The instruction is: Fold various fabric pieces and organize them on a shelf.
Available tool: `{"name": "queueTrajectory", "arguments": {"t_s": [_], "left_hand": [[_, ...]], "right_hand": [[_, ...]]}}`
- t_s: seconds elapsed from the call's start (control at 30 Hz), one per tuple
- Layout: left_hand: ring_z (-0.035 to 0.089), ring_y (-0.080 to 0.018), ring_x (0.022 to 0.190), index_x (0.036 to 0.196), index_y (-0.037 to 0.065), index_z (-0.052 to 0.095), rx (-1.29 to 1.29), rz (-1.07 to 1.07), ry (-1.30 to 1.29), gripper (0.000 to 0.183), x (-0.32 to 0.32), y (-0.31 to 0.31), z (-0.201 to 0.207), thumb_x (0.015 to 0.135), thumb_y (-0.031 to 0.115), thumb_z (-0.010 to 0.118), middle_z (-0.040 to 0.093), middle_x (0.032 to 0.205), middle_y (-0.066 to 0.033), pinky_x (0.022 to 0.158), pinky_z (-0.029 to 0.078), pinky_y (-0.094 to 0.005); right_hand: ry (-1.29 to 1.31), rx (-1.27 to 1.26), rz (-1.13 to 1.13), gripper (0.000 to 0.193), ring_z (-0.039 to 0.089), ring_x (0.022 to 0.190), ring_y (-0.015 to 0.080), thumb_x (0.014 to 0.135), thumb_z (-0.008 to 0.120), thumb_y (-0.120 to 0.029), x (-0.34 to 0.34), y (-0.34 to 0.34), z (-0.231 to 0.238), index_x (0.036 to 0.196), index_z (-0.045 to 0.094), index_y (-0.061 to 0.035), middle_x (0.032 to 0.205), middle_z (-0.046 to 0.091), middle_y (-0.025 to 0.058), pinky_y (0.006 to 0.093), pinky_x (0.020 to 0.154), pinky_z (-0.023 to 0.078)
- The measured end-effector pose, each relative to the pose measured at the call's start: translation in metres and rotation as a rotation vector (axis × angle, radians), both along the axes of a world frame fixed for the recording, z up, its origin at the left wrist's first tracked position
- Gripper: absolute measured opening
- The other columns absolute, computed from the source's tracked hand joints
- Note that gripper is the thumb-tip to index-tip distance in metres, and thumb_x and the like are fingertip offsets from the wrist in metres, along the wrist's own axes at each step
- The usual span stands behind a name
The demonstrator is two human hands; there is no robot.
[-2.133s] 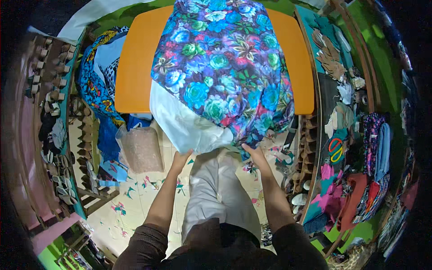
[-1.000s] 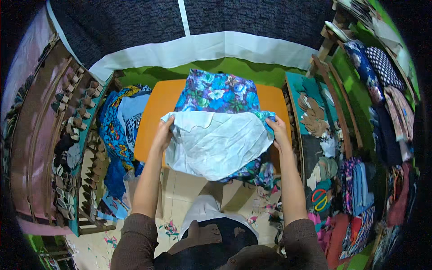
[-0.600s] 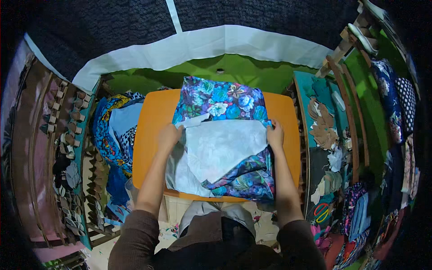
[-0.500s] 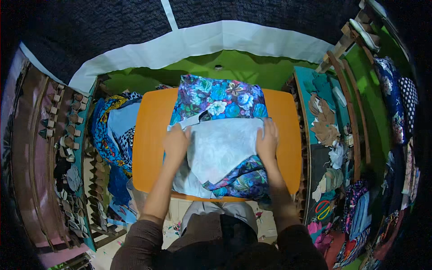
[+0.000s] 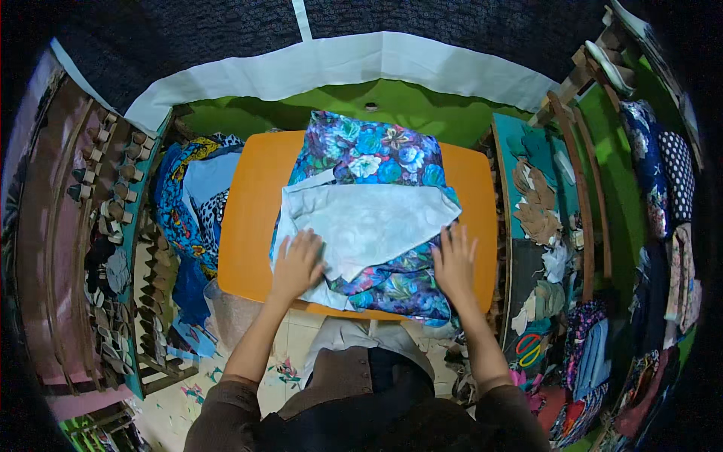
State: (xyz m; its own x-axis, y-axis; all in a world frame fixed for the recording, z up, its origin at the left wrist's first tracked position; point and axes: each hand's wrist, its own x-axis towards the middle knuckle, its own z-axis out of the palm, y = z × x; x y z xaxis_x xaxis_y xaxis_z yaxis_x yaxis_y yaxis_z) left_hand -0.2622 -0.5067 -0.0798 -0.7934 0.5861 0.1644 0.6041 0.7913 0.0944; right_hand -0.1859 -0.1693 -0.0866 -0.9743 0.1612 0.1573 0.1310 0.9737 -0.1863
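Note:
A floral cloth (image 5: 376,151) in blue, purple and teal lies on the orange table. Its pale side, seemingly the reverse, forms a folded flap (image 5: 369,222) across the middle. More of the print shows at the near right, in loose folds. My left hand (image 5: 299,264) rests flat with fingers spread on the pale cloth at its near left. On the right edge, my right hand (image 5: 455,265) lies palm down with its fingers apart, beside the flap's corner and over the printed part. Neither hand grips anything.
The orange table (image 5: 245,218) stands before me. Heaped patterned fabrics (image 5: 184,196) lie at its left, near racks of shoe lasts (image 5: 124,196). At the right, a shelf holds brown scraps (image 5: 536,200) and scissors (image 5: 529,349). Folded cloths hang on rails farther right.
Both hands have drawn nearer to me from the flap's far corners, and their fingers have spread out. The flap's far right corner now points out to the right.

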Motion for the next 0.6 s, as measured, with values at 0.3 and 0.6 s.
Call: {"name": "queueTrajectory", "arguments": {"t_s": [0.3,0.6], "left_hand": [[0.038,-0.0240,0.123,0.133,0.013,0.034,-0.169,-0.180,0.045,0.066,0.069,0.022,-0.023,0.072,0.026,0.058,0.036,0.137,-0.0100,0.100,0.028,-0.0461],[0.041,-0.0220,0.121,0.128,0.009,0.041,-0.247,-0.135,0.167,0.048,0.041,-0.002,-0.057,0.081,0.015,0.046,0.041,0.134,-0.0084,0.097,0.033,-0.0453]], "right_hand": [[-0.304,-0.012,0.442,0.075,0.020,0.131,0.0348,0.066,0.065,-0.020,0.079,-0.060,-0.007,0.134,0.034,-0.0312,0.143,0.021,0.0163,0.0639,0.099,0.014],[-0.148,0.176,0.483,0.068,0.025,0.130,0.0340,0.078,0.051,-0.006,0.045,-0.046,-0.045,0.137,0.028,-0.0295,0.144,0.023,0.0107,0.0584,0.099,0.025]]}}
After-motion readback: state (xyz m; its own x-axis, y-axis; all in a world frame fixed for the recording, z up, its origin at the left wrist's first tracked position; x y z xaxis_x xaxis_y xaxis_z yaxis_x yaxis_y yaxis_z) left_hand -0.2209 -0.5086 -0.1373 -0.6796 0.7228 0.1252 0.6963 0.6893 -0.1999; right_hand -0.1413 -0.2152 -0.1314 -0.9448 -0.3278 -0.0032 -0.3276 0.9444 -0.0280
